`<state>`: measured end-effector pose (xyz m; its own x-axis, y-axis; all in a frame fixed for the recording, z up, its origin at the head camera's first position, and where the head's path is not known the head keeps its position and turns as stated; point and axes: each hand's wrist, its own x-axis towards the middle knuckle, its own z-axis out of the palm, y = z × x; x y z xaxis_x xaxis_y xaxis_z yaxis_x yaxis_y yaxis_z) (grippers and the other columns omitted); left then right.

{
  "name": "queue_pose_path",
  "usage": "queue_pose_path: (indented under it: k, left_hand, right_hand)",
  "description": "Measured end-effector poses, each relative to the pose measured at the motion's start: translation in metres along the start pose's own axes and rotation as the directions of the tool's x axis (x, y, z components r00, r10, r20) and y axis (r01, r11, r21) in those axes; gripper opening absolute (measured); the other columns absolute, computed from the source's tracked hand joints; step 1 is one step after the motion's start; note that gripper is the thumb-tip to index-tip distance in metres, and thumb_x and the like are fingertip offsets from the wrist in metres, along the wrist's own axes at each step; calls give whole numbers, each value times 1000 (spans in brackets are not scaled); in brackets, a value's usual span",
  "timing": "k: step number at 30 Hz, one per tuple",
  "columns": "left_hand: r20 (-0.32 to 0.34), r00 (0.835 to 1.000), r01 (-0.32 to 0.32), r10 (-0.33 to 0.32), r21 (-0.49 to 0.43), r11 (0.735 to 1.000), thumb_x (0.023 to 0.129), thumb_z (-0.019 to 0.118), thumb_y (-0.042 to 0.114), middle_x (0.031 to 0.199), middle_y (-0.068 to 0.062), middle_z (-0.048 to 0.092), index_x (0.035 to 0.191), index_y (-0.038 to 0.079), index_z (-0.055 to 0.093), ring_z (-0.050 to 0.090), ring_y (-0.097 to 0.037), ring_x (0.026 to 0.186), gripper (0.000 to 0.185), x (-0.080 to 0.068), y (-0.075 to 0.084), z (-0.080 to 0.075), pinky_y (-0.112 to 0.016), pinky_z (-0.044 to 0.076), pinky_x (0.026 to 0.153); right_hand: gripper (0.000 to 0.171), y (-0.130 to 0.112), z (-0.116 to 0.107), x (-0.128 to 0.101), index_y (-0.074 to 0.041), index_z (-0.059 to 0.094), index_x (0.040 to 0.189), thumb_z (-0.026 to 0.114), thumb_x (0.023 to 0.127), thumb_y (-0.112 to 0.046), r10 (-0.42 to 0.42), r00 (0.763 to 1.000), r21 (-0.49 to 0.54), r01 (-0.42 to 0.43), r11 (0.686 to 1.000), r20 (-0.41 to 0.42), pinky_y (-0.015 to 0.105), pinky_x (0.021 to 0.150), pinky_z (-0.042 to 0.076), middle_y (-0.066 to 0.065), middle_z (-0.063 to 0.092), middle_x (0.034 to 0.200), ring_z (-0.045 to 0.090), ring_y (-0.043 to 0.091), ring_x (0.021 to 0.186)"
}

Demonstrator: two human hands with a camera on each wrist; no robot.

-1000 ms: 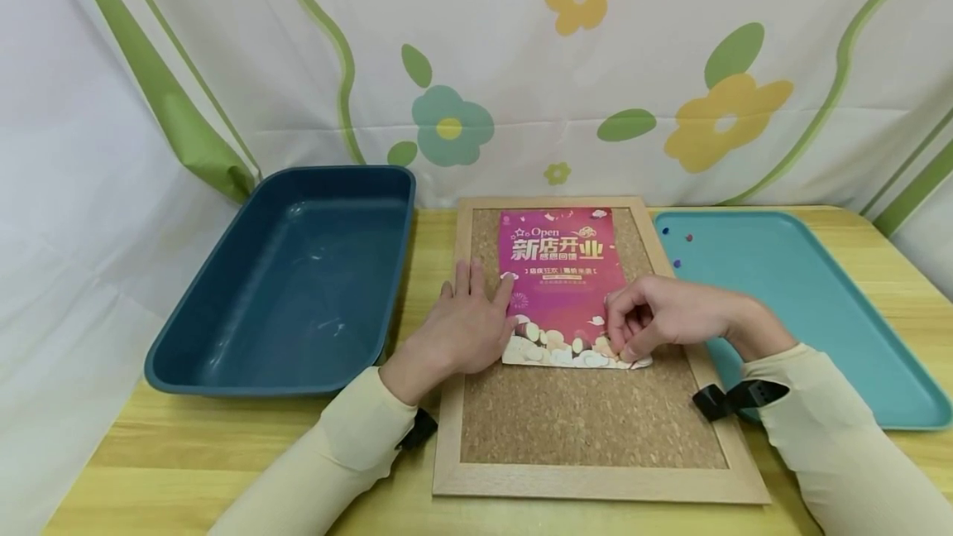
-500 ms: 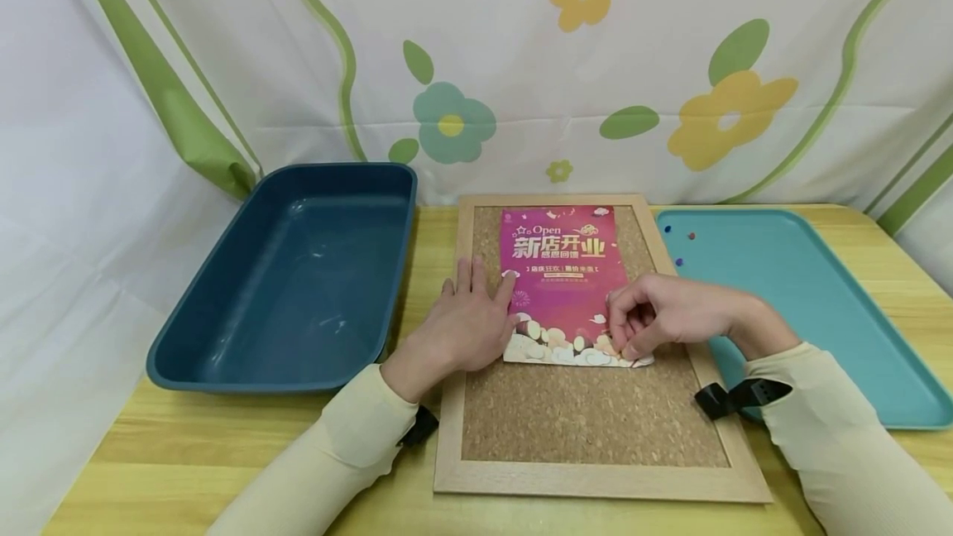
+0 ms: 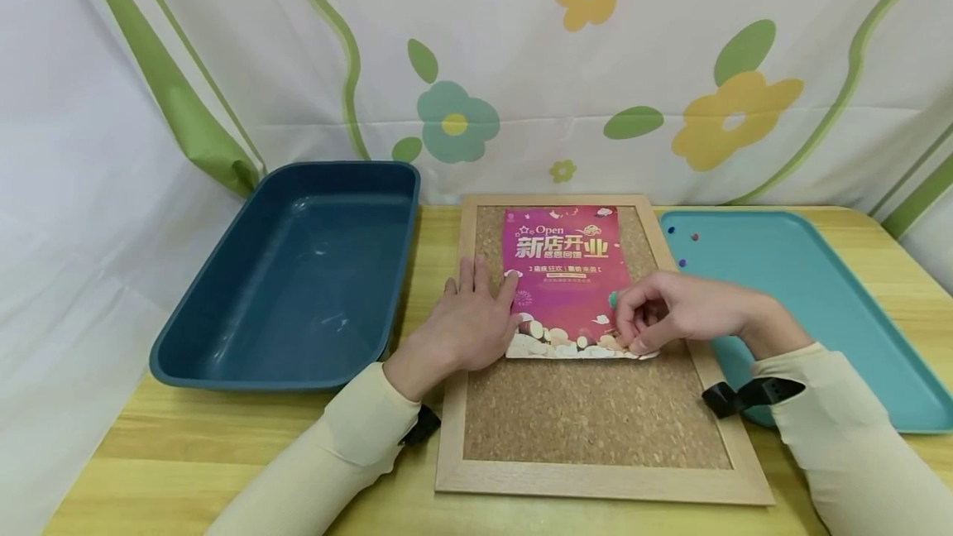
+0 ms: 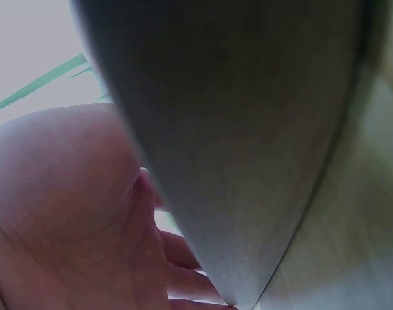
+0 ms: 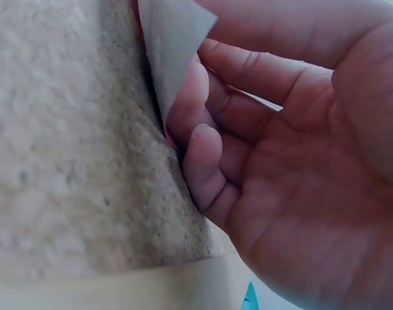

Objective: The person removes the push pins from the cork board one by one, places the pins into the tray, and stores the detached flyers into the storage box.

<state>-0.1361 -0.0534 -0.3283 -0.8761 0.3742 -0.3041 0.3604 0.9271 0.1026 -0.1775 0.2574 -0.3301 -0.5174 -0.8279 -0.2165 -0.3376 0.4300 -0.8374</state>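
A pink and purple poster [image 3: 562, 292] with gold lettering lies on a wood-framed cork board [image 3: 588, 416]. My left hand [image 3: 467, 327] rests with spread fingers across the board's left frame and the poster's left edge. At the poster's lower right corner, my right hand [image 3: 681, 304] pinches the paper with thumb and curled fingers. The right wrist view shows that corner bent up, the poster's pale back [image 5: 174, 48] facing the camera beside the fingers. A small green piece [image 3: 614, 299] shows at the poster's right edge, partly behind the right hand's knuckles.
To the left stands a deep dark blue basin [image 3: 405, 271]. A shallow turquoise tray [image 3: 811, 321] lies at the right, with a few tiny blue and red pieces [image 3: 696, 236] near its far left corner. A floral white curtain [image 3: 521, 40] hangs behind the table [image 3: 171, 453].
My right hand has shifted slightly right, exposing the small green piece. The poster's lower edge now sits slightly higher in view. The left hand stays in place on the board.
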Motion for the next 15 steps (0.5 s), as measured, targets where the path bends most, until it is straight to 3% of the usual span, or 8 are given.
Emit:
queue_pose_path:
  k: [5,9,12,15]
  left_hand:
    - [-1,1000,-3,3,2,1000,114,37,46,175,-32,7,172,18,18,5,-50,164,67,0,1,0,-61,27,130]
    - [-3,1000,1,-1,-1,1000,114,35,46,175,-32,7,172,18,18,4,-50,164,66,0,1,-1,-61,27,130]
    - [-2,1000,2,-2,-1,1000,114,35,46,175,-33,6,172,17,18,3,-50,164,66,-1,1,-1,-61,27,130]
    - [-1,1000,1,-1,3,1000,114,35,46,175,-33,6,172,17,18,3,-50,164,66,-1,1,-1,-61,27,130]
  right_hand:
    - [8,2,-3,-3,-11,73,91,74,96,-5,-9,1000,43,9,999,-2,29,57,51,15,65,79,53,18,60]
    - [5,3,-7,-6,-8,73,93,74,98,-8,56,993,68,-49,997,-106,32,59,52,13,67,81,55,25,63]
    - [6,3,-10,-7,-6,73,96,76,97,-12,129,960,78,-113,990,-247,32,62,52,10,70,84,58,24,67]
    - [10,3,-13,-7,-6,74,99,78,97,-16,186,907,70,-172,983,-377,32,65,53,9,74,90,62,21,72]
